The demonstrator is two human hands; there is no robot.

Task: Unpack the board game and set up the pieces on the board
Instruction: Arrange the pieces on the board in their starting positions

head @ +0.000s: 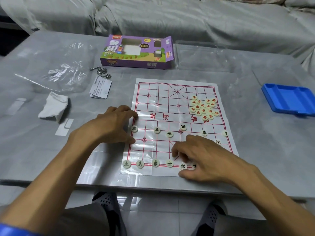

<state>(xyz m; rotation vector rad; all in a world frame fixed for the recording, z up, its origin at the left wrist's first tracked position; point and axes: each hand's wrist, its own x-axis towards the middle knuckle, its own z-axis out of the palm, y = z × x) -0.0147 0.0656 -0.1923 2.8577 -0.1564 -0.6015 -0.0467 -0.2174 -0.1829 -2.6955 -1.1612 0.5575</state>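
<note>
1. Unpacking looks done: the purple game box [136, 51] lies open-flapped at upper centre of the table [255, 133], and the paper board [177, 116] is spread flat mid-frame.
2. Dark-lettered pieces are partly set. Five stand along the board's near edge, a sixth half hidden under the right hand [202, 157]; several more sit on the rows above, some off their points.
3. The red pieces [204, 108] are heaped, unsorted, at the board's right-centre. None is placed, so the far side remains to do.
4. Left hand [112, 125]: grip released, fingers pressing the board's left edge.
5. Right hand: fingers curled over the near-edge row, touching the centre piece [182, 166]; whether the grip grasps it, I cannot tell.
6. Judgement: roughly a third complete.
7. Blue tray [288, 99] at right and leaflet [100, 89] at left lie aside.
</note>
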